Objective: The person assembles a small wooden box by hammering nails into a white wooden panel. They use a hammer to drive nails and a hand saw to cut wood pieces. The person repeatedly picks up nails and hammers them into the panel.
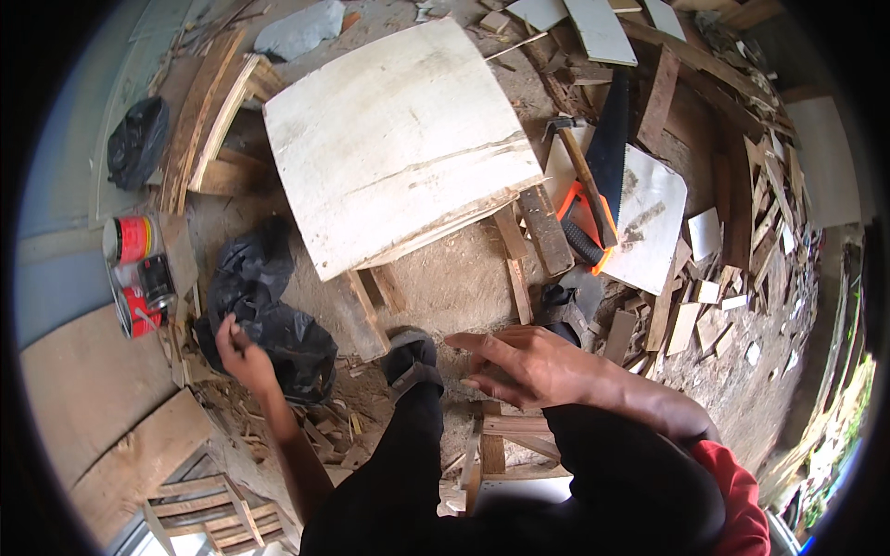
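Note:
My left hand (pixel 245 360) is at the left, over the edge of a crumpled black plastic bag (pixel 295 343); its fingers are partly apart and I see nothing in them. Whether it touches the bag I cannot tell. My right hand (pixel 524 366) hangs over my lap, palm down, index finger and thumb apart and pointing left, with nothing between them. In front of me stands a low wooden bench or table with a stained white top (pixel 399 139). To its right a handsaw (pixel 609 139) with an orange and black handle lies under a hammer (pixel 589 181), both on a white board (pixel 654 199).
Tins (pixel 134 239) in red, yellow and black stand in a container at the left. Another black plastic bag (pixel 139 144) lies beyond them, beside a wooden frame (pixel 218 120). Wood offcuts (pixel 686 324) cover the ground at the right. A slatted wooden piece (pixel 209 510) is at the lower left.

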{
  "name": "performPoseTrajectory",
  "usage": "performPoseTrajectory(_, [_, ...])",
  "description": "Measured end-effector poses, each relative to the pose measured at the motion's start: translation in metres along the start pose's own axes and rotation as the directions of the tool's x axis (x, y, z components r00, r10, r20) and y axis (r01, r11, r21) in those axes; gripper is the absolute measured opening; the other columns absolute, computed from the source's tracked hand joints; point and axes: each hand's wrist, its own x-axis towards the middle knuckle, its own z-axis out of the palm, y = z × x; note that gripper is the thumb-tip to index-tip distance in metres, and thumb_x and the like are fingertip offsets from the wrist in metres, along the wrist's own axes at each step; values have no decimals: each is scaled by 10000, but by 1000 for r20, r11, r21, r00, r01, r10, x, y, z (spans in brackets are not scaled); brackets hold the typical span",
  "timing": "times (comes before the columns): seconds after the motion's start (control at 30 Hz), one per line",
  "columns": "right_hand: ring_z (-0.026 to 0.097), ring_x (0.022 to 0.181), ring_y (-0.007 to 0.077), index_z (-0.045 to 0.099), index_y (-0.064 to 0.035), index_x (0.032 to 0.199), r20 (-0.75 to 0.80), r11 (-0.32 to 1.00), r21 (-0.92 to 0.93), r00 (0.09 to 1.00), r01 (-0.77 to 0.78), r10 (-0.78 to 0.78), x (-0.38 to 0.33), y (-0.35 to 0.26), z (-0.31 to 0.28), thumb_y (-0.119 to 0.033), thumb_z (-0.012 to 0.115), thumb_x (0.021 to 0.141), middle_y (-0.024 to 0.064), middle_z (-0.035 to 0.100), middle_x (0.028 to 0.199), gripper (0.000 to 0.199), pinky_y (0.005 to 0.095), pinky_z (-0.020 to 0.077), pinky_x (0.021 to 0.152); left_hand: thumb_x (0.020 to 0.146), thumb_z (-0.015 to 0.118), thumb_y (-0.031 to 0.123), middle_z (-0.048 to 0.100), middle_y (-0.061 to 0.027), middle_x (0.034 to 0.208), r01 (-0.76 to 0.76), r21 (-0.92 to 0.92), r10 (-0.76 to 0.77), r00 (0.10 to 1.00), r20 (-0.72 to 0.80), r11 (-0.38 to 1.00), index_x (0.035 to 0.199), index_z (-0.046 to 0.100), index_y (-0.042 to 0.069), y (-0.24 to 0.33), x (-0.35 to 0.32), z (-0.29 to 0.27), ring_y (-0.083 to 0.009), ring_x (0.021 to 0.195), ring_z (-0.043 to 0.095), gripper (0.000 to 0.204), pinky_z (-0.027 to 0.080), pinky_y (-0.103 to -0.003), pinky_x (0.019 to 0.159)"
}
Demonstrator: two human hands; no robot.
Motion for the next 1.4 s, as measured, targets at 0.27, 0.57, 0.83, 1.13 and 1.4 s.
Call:
performPoseTrajectory(0.27, [741,726,282,507,-42,1351,-340,987,161,939,5,51,-13,1,-31,-148,634,964,160,732,881,421,404,624,690,989,535,88,582,-65,932,145,-652,232,859,456,744,1400,445,-102,251,27,13,-131,858,525,462,435,-290,824])
performPoseTrajectory(0.57, [644,754,126,534,24,1229,-627,756,638,668,147,400,-21,3,-69,-181,568,1035,66,647,826,284,272,508,689,966,579,109,635,-73,968,668,-511,331,389,859,541,1303,542,-34,342,35,81,-133,914,561,368,416,-283,836])
performPoseTrajectory(0.83, [641,741,135,542,30,1212,-648,779,613,648,131,400,-25,1,-71,-160,578,1026,78,644,835,268,278,511,681,962,593,83,641,-76,965,624,-559,288,487,825,546,1171,573,-19,322,17,70,-139,916,578,233,446,-289,828])
performPoseTrajectory(1.13, [620,644,164,554,43,1164,-608,833,553,668,-31,429,-48,8,-34,-276,589,1013,91,626,734,355,279,471,633,976,628,82,614,-25,981,206,-599,-233,972,34,774,1110,590,7,121,-13,-6,-71,853,558,159,462,-229,758])
performPoseTrajectory(1.4, [684,777,159,631,13,1142,-65,838,500,955,-219,289,-22,-13,12,-102,716,916,88,697,822,267,289,526,725,1000,601,99,647,-71,985,53,-326,-108,982,-153,944,1099,619,2,54,9,32,-141,866,631,140,509,-282,780])
